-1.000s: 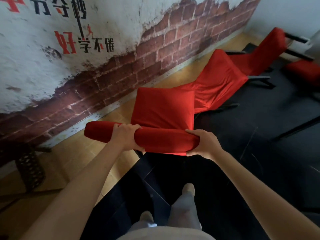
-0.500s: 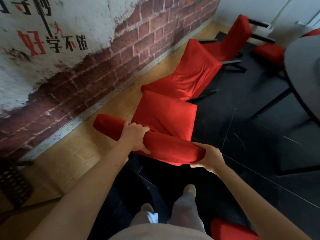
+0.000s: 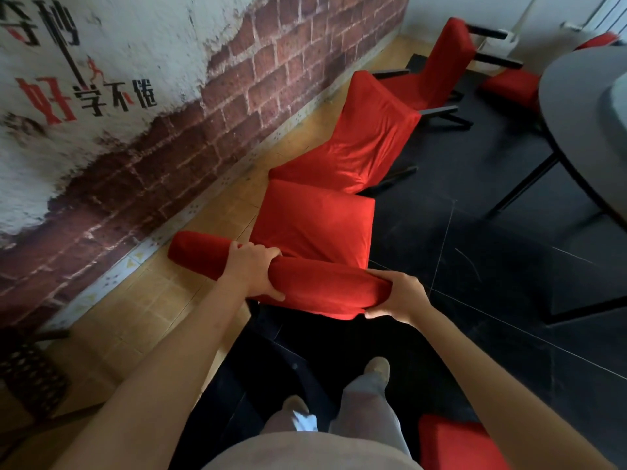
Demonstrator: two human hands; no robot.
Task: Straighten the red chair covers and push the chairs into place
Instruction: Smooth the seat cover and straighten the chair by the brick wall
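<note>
- Head view: your left hand (image 3: 252,266) grips the top of the near chair's red-covered backrest (image 3: 325,290); your right hand (image 3: 398,296) clamps its right end.
- That chair (image 3: 315,225) stands near the brick wall (image 3: 237,96), a second red chair (image 3: 369,140) just beyond it.

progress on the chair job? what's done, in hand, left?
Done: nothing clearly finished; no chair is visibly tucked under the round table.
In hand: left hand and right hand grip the near chair's backrest.
Left: the next chair has a rumpled cover, and the far chair still sits off the table.
</note>
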